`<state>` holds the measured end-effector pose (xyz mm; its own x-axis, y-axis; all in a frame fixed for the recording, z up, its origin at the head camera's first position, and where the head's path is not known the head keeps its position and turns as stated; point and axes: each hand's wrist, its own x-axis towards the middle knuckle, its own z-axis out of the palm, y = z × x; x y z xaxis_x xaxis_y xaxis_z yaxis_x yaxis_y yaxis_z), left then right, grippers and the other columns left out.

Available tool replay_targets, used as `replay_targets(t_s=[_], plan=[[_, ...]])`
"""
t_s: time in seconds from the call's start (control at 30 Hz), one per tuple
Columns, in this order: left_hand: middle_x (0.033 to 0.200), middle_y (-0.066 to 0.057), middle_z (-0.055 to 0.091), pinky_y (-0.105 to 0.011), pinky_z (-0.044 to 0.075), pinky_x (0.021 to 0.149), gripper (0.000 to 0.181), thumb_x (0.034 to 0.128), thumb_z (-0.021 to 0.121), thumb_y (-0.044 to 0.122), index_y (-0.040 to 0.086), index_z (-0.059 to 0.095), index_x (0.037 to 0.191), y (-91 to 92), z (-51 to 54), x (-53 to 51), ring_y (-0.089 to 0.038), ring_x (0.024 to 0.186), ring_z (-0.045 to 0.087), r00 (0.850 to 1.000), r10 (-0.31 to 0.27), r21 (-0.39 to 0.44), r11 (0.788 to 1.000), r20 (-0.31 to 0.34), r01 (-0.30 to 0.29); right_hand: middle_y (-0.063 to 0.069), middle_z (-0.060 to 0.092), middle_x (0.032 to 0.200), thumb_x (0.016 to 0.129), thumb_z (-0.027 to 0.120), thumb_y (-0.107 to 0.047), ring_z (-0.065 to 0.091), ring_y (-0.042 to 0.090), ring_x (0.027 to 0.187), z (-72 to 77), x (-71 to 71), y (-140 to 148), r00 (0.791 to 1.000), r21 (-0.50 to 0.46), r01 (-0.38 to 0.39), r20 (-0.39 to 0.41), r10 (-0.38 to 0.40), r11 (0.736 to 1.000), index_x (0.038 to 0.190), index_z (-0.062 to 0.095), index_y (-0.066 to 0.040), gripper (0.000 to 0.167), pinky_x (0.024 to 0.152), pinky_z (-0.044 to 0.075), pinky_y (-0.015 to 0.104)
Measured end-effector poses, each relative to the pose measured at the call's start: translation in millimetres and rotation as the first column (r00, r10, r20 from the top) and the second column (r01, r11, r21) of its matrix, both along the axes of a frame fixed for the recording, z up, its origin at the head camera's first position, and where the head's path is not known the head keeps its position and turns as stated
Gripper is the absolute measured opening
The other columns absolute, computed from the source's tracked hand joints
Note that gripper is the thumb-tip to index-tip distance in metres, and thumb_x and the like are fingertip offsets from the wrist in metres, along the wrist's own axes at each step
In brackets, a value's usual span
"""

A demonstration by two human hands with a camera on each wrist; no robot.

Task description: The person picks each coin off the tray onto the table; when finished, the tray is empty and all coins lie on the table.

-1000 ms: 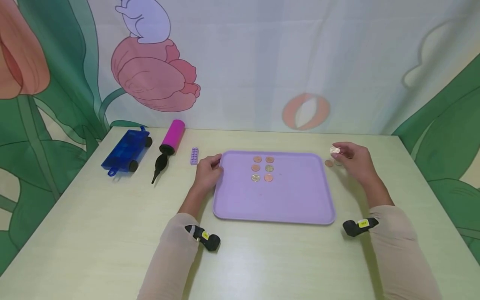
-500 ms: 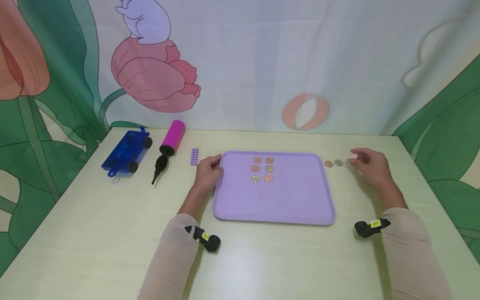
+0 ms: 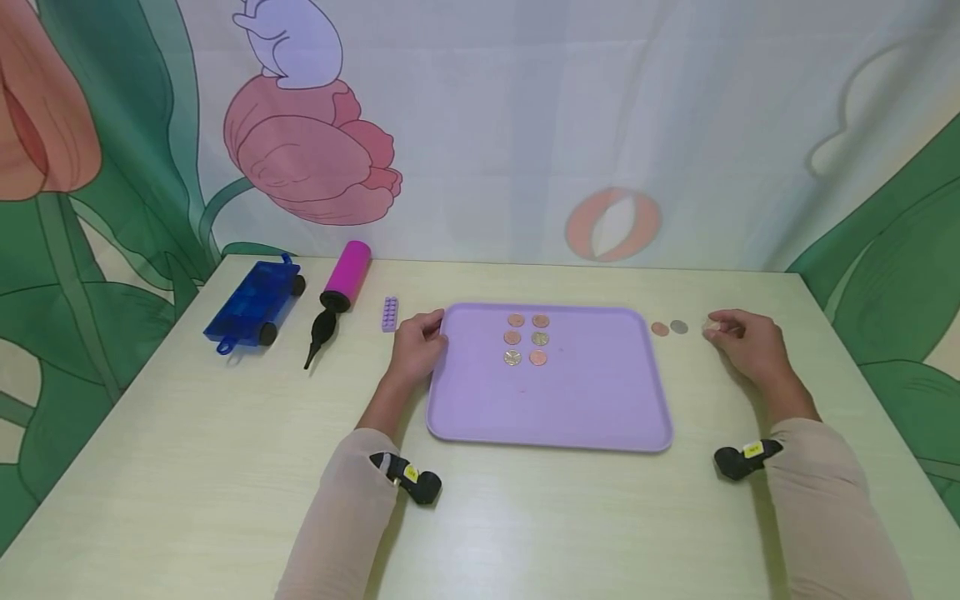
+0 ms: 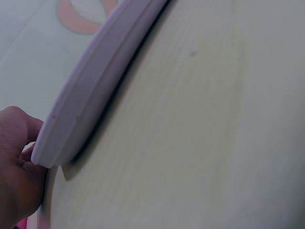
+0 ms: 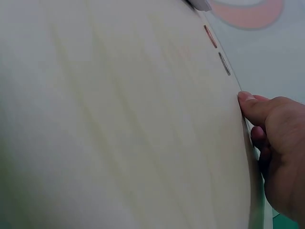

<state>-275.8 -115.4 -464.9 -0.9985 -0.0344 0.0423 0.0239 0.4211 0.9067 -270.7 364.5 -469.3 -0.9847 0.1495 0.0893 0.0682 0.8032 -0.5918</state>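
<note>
A purple tray lies on the table, with several copper and silvery coins in rows on its left part. My left hand grips the tray's upper left edge, thumb and fingers round the rim; the left wrist view shows the hand at the tray corner. Right of the tray, a copper coin and a grey coin lie side by side on the table. Just right of them my right hand pinches a silvery coin, low at the table surface, partly covered by the fingertips.
A blue toy car chassis with black wheels stands at the table's left. Beside it lie a magenta hand pump with a black nozzle and a small purple studded brick. A printed curtain hangs behind the table's back edge.
My right hand has moved right with its coin and come down to the table, uncovering the grey coin beside the copper one. The left hand has stayed on the tray.
</note>
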Motion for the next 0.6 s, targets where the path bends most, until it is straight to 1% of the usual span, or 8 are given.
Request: replay_targets(t_s=[0.27,0.47,0.53,0.6], plan=[[0.140,-0.028,0.060,-0.039,0.050,0.115,0.049,0.0902,0.054,-0.004,-0.007,0.056,0.139,-0.1,0.5,0.0,-0.036,0.133,0.060,1.000,0.006,0.001,1.000,0.016,-0.006,0.026,0.068,0.120,0.100,0.063,-0.034,0.055,0.019,0.094,9.4,0.2,-2,0.996,-0.052,-0.001,0.085,0.006,0.999,0.132,0.063,0.004,0.050,0.069,0.043,0.015],[0.141,-0.027,0.060,-0.038,0.051,0.115,0.049,0.0904,0.055,-0.003,-0.007,0.055,0.140,0.4,1.8,0.3,-0.035,0.133,0.060,1.000,0.010,-0.012,1.000,0.023,-0.010,0.028,0.068,0.124,0.099,0.063,-0.034,0.054,0.008,0.089,11.5,-0.9,-2,0.994,-0.067,-0.013,0.104,0.020,0.998,0.132,0.063,0.004,0.050,0.069,0.044,0.011],[0.142,-0.027,0.060,-0.039,0.051,0.115,0.050,0.0905,0.055,-0.003,-0.007,0.055,0.140,0.4,2.3,0.4,-0.036,0.133,0.060,1.000,0.009,-0.013,1.000,0.024,-0.009,0.027,0.068,0.124,0.100,0.063,-0.033,0.054,0.008,0.089,11.2,-0.9,-2,0.994,-0.067,-0.012,0.106,0.019,0.998,0.132,0.063,0.004,0.050,0.068,0.043,0.010],[0.142,-0.027,0.059,-0.039,0.050,0.115,0.050,0.0906,0.055,-0.003,-0.006,0.054,0.141,0.6,2.6,0.5,-0.036,0.134,0.059,1.000,0.007,-0.012,1.000,0.027,-0.007,0.028,0.067,0.125,0.100,0.063,-0.033,0.054,0.011,0.091,10.7,-1.0,-2,0.993,-0.071,-0.007,0.115,0.015,0.997,0.132,0.063,0.004,0.050,0.068,0.043,0.011]])
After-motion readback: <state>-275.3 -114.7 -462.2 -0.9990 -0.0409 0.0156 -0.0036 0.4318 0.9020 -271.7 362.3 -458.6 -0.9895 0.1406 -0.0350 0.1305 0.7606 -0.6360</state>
